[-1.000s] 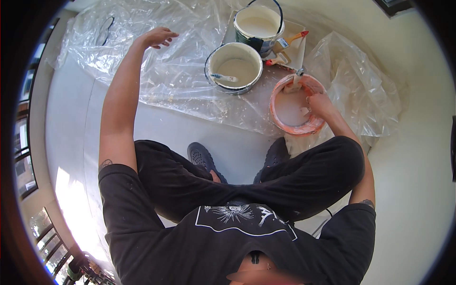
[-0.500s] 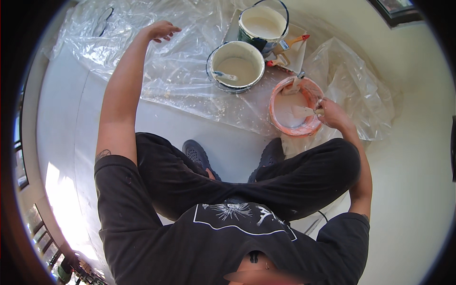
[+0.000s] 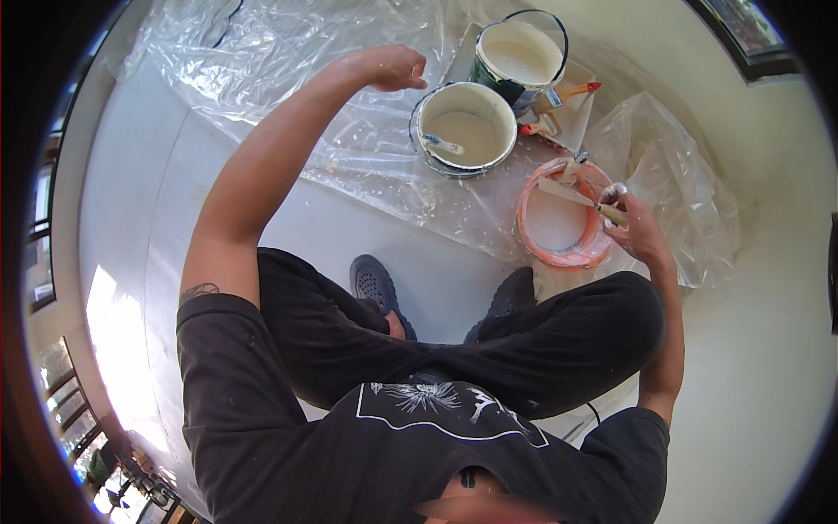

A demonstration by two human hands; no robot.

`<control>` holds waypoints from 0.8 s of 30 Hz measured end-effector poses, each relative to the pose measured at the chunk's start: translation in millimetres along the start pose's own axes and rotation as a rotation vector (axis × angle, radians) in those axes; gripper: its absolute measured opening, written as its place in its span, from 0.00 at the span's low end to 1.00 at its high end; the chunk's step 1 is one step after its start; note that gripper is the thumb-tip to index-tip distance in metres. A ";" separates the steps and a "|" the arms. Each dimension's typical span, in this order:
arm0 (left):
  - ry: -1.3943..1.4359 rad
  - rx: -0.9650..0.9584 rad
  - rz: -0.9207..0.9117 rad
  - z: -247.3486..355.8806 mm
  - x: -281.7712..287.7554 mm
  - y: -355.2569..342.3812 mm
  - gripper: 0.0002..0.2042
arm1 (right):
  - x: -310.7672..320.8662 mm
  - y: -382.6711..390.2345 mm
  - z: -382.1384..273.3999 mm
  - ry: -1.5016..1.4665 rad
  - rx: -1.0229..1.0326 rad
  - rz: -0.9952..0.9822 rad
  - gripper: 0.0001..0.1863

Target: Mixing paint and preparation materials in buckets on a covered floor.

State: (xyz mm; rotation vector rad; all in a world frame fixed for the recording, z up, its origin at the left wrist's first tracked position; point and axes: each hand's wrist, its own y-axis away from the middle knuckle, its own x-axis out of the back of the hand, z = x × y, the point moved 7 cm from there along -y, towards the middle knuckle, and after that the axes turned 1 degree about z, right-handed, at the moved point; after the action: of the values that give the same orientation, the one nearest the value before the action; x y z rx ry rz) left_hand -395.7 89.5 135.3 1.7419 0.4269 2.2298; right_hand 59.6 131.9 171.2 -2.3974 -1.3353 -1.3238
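Note:
My right hand (image 3: 642,229) is closed around the wooden handle of a putty knife (image 3: 567,192). Its pale, coated blade lies over the mouth of an orange bucket (image 3: 525,225) holding creamy white paint or filler. White smears mark my fingertips. Another tool (image 3: 569,170) leans inside that bucket's far rim. My left hand (image 3: 397,68) hovers beyond the nearer white-lined bucket (image 3: 420,150), its fingers loosely bent and holding nothing visible. A tool with a coated blade (image 3: 445,144) rests inside this bucket, above pale liquid.
A dark green paint bucket (image 3: 493,77) with a raised handle stands behind. Beside it, paintbrushes (image 3: 567,94) with red-tipped handles lie on a tray (image 3: 583,118). Crumpled plastic sheeting (image 3: 349,157) lies beneath everything. The wall (image 3: 768,192) rises at right; my shoes (image 3: 375,284) are in front.
My left hand has swung right toward the buckets, its fingers more bent. My right hand has lifted the putty knife slightly and turned its blade. The view has shifted a little.

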 end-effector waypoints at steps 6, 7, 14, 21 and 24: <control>-0.050 0.073 -0.032 -16.3 -9.1 1.7 0.21 | -37.2 -76.8 -67.5 0.249 0.270 0.297 0.14; -0.030 0.075 -0.045 -17.7 -16.2 3.5 0.21 | -44.8 -86.0 -76.6 0.308 0.386 0.398 0.14; -0.017 0.071 -0.162 -29.5 -47.0 11.2 0.22 | -80.1 -94.0 -50.9 0.363 0.453 0.358 0.14; 0.089 0.067 -0.189 -30.6 -44.4 -4.5 0.23 | -56.4 -64.9 -48.6 0.399 0.394 0.275 0.18; 0.282 0.059 -0.196 -18.6 -46.2 -8.6 0.24 | -48.6 -59.7 -47.9 0.371 0.381 0.288 0.19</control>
State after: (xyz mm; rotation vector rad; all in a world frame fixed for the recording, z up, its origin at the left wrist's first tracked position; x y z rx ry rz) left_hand -402.6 78.2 86.5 1.3466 0.6989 2.3432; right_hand -26.2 115.3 147.4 -1.8899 -0.9900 -1.2246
